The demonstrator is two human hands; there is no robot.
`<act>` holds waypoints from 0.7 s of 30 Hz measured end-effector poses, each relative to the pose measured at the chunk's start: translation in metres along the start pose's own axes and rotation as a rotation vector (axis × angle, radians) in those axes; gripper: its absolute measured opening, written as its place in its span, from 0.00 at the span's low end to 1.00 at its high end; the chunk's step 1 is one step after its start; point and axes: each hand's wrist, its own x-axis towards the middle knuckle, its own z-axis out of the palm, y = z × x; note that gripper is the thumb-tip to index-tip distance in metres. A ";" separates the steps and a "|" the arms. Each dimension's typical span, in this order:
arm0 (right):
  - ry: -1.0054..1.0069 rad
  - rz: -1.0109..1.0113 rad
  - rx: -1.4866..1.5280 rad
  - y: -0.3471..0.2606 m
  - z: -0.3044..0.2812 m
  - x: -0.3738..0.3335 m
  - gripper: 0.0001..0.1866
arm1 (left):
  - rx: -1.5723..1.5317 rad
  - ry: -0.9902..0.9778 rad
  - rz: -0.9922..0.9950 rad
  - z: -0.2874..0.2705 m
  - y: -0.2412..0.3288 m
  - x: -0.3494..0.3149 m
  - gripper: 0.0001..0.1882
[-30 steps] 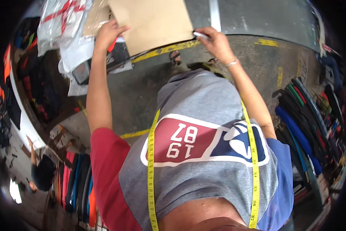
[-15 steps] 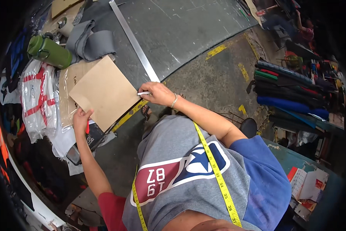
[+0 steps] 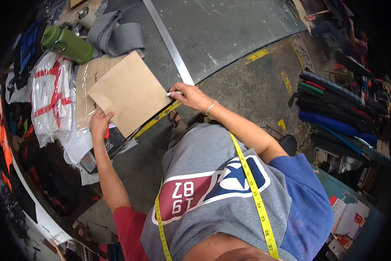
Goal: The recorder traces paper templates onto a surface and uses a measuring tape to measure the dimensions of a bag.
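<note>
A square brown sheet of stiff paper or card (image 3: 130, 93) lies near the table's front edge, one corner toward me. My left hand (image 3: 101, 124) grips its left lower edge, the thumb on top and the other fingers partly hidden. At the sheet's right corner, my right hand (image 3: 194, 96) pinches a slim white pen-like stick (image 3: 173, 93), its tip close to the sheet's edge. Under the sheet, a larger brown piece in clear plastic (image 3: 83, 89) shows at the left. A long metal ruler (image 3: 171, 43) runs across the grey table, ending just beyond my right hand.
A green bottle (image 3: 69, 45) and folded grey fabric (image 3: 123, 37) lie at the far left, beside plastic-wrapped white-and-red goods (image 3: 52, 98). Stacked dark fabric (image 3: 334, 108) stands at right. A yellow tape measure (image 3: 256, 198) hangs over my shirt. Another person (image 3: 356, 43) is at far right.
The whole view has shifted, so the table and both hands appear farther right and slightly higher. Relative to the brown sheet, my hands look nearly the same.
</note>
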 end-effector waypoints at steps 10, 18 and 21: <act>0.026 -0.027 -0.058 0.013 0.003 0.001 0.12 | 0.125 -0.002 0.002 -0.001 -0.006 0.006 0.17; 0.119 -0.095 0.009 0.021 0.007 -0.001 0.12 | 0.005 0.007 0.030 0.008 0.004 0.001 0.15; 0.071 -0.058 0.000 0.018 -0.001 0.002 0.12 | 0.038 0.021 0.006 0.010 0.018 0.001 0.15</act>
